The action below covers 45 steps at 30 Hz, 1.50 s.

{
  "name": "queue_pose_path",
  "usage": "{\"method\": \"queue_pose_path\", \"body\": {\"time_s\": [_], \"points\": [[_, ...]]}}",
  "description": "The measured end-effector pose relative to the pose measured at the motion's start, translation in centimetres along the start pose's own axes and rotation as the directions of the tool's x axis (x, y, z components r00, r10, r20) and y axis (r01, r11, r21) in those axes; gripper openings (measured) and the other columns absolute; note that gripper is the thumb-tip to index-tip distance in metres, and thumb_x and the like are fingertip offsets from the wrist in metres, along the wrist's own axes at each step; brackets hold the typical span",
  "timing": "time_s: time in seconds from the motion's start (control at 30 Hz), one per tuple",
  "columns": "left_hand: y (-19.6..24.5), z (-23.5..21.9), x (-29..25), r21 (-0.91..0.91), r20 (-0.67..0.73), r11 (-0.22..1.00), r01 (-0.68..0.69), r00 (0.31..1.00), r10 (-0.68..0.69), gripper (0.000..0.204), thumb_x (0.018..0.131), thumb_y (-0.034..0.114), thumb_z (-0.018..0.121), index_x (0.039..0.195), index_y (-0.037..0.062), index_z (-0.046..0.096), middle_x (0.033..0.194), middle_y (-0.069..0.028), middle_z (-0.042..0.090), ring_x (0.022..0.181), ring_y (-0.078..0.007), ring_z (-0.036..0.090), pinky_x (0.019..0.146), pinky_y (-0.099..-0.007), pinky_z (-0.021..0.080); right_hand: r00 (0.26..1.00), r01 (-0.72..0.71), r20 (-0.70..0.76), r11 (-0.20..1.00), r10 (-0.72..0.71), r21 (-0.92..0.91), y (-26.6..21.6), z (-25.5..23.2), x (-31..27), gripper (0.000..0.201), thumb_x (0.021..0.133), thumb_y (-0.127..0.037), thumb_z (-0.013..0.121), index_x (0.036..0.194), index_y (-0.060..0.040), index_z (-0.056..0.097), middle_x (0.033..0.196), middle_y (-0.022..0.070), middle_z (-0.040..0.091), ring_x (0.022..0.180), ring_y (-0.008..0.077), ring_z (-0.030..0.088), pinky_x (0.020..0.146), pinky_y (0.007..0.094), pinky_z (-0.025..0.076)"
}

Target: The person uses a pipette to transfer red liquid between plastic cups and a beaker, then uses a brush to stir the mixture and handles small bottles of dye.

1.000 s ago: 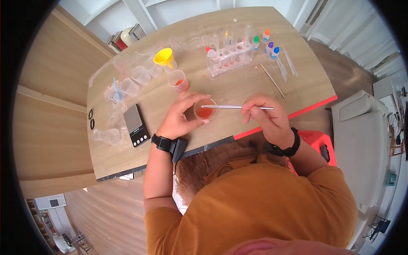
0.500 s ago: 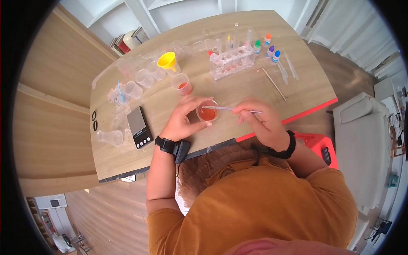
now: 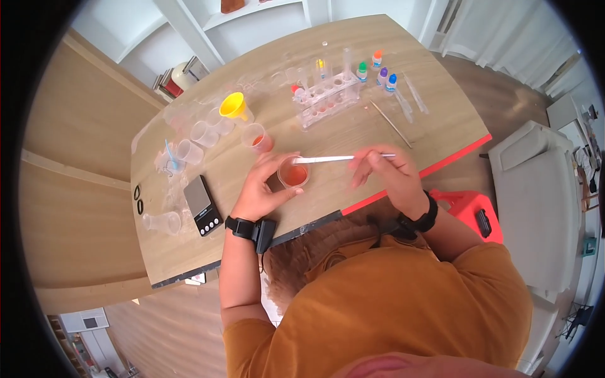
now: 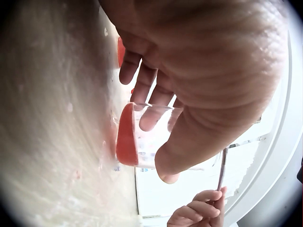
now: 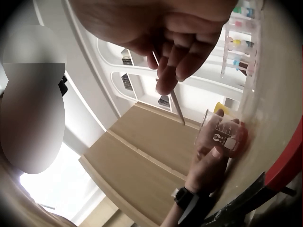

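Beaker [image 3: 293, 172] holding red liquid [image 3: 297, 179] is at the table [image 3: 353, 131] in my head view; the right hand [image 3: 397, 183] pinches a rod [image 3: 324, 160] above its mouth. Left wrist: the left hand [image 4: 203, 80] curls its fingers [image 4: 150, 119] round the wall, probably for steadiness. Right wrist: I see the rod's tip outside the beaker.

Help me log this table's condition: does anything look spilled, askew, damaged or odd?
The front edge of the light-brown wooden table looks odd: its pale-flecked black strip changes abruptly to a red strip, seemingly mismatched. No puddle shows; red-orange liquid sits within the clear, round cup held by the left hand.
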<state>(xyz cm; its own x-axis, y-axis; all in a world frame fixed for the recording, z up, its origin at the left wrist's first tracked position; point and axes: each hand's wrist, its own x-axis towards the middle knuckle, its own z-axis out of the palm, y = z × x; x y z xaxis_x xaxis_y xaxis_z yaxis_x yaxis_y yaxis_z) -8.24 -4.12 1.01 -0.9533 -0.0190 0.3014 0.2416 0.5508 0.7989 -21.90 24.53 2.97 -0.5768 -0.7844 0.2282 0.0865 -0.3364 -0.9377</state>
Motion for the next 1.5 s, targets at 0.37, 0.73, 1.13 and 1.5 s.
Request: {"method": "queue_pose_path", "body": {"time_s": [0.37, 0.73, 1.13, 1.5], "points": [[0.0, 0.5, -0.1, -0.022, -0.056, 0.996, 0.090, 0.994, -0.091, 0.063, 0.076, 0.011, 0.092, 0.135, 0.0066, 0.070, 0.135, -0.0093, 0.071, 0.127, -0.0294, 0.061, 0.114, -0.0433, 0.044, 0.847, 0.243, -0.333, 0.859, -0.414, -0.450, -3.4, -5.0, 4.9, 0.029, 0.116, -0.023, 0.050, 0.125, 0.0001, 0.066, 0.103, 0.0060, 0.072, 0.084, 0.0127, 0.071, 0.077, 0.0310, 0.056], [-0.4, 0.2, -0.4, 0.037, -0.074, 0.997, 0.066, 0.995, -0.063, 0.072, 0.074, 0.012, 0.094, 0.140, 0.0061, 0.066, 0.135, -0.0119, 0.069, 0.128, -0.0314, 0.061, 0.113, -0.0435, 0.046, 0.939, 0.080, -0.078, 0.434, -0.335, -0.897, -5.6, -4.2, 13.1, 0.029, 0.108, -0.026, 0.060, 0.107, 0.0004, 0.071, 0.082, 0.0122, 0.071, 0.071, 0.0270, 0.065, 0.067, 0.0388, 0.052], [-0.8, 0.0, -0.5, 0.124, -0.068, 0.992, 0.018, 0.998, -0.009, 0.065, 0.075, 0.014, 0.094, 0.134, 0.0037, 0.067, 0.132, -0.0149, 0.068, 0.129, -0.0348, 0.060, 0.114, -0.0459, 0.044, 0.951, 0.003, -0.098, 0.326, -0.292, -0.945, -3.2, -4.8, 15.7, 0.037, 0.108, -0.033, 0.060, 0.099, 0.0008, 0.072, 0.078, 0.0137, 0.071, 0.065, 0.0294, 0.066, 0.063, 0.0424, 0.052], [-0.9, 0.1, -0.5, 0.127, -0.068, 0.992, 0.022, 0.998, -0.013, 0.064, 0.075, 0.014, 0.094, 0.133, 0.0036, 0.068, 0.131, -0.0144, 0.069, 0.128, -0.0343, 0.060, 0.113, -0.0456, 0.044, 0.964, -0.060, -0.133, 0.297, -0.230, -0.953, -4.1, -3.7, 15.1, 0.040, 0.107, -0.036, 0.060, 0.097, 0.0010, 0.071, 0.072, 0.0172, 0.067, 0.067, 0.0361, 0.064, 0.066, 0.0461, 0.051]]}}
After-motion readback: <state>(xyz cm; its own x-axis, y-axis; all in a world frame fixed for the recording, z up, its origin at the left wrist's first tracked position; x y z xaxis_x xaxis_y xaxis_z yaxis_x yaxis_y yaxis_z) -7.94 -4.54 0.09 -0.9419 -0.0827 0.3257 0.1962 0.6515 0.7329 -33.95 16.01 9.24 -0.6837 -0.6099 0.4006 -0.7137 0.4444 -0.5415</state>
